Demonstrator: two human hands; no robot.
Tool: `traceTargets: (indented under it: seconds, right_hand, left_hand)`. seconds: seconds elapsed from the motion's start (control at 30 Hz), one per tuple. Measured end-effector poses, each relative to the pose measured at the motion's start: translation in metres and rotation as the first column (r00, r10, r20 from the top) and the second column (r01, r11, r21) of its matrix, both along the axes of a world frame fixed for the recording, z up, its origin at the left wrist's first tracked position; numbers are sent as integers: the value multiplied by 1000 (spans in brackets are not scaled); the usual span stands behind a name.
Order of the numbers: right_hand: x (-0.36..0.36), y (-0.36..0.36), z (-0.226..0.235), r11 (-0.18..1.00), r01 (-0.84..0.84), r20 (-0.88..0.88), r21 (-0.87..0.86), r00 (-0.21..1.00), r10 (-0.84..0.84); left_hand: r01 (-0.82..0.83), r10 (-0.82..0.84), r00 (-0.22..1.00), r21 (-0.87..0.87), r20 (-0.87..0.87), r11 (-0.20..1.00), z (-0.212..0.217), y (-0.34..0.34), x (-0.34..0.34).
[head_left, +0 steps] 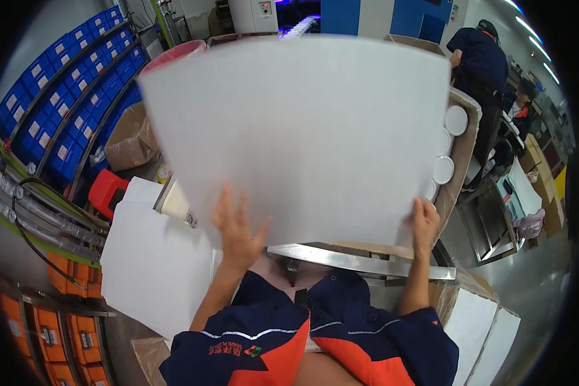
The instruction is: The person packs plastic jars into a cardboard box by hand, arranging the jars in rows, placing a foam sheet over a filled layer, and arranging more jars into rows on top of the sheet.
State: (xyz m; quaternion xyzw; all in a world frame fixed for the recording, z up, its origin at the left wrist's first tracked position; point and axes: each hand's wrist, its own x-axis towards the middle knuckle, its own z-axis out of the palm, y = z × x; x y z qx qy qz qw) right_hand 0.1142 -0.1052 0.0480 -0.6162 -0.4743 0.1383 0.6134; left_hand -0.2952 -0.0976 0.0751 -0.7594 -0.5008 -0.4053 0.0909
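Observation:
A large white sheet (pixel 302 141), like cardboard or foam, is held up in front of me and fills the middle of the view. My right hand (pixel 424 224) pinches its lower right corner, thumb and fingers closed on it. My left hand (pixel 239 233) lies against the lower left part of the sheet with its fingers spread, slightly blurred. Behind the sheet's right side, round white lids or discs (pixel 443 170) show in a brown carton (pixel 468 151). Most of what is behind the sheet is hidden.
More white sheets (pixel 154 264) lie at my left, beside a cream-coloured container (pixel 175 202). A metal table edge (pixel 367 262) runs before me. Blue bins (pixel 64 96) stand on the left rack, orange bins (pixel 51 334) below. A red stool (pixel 107 192) and co-workers (pixel 482 64) are nearby.

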Motion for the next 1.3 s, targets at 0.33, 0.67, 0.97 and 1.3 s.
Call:
traceTargets:
  seconds: [0.33, 0.67, 0.97, 1.3]
  right_hand:
    - [100, -36, -38, 899, 434, 355, -61, 851, -386]
    - [10, -1, -6, 506, 795, 821, -334, 509, -258]
    - [-127, 43, -35, 744, 448, 817, -496, 531, 225]
    - [-126, 46, -43, 816, 379, 819, -437, 542, 187]
  left_hand:
    - [148, -192, 969, -258, -155, 955, -63, 99, 91]
    - [59, -75, 994, -199, -78, 978, -84, 126, 65]
    - [114, -125, 992, -267, -26, 957, -82, 99, 57]
    - [142, -149, 989, 183, 25, 973, 47, 265, 84]
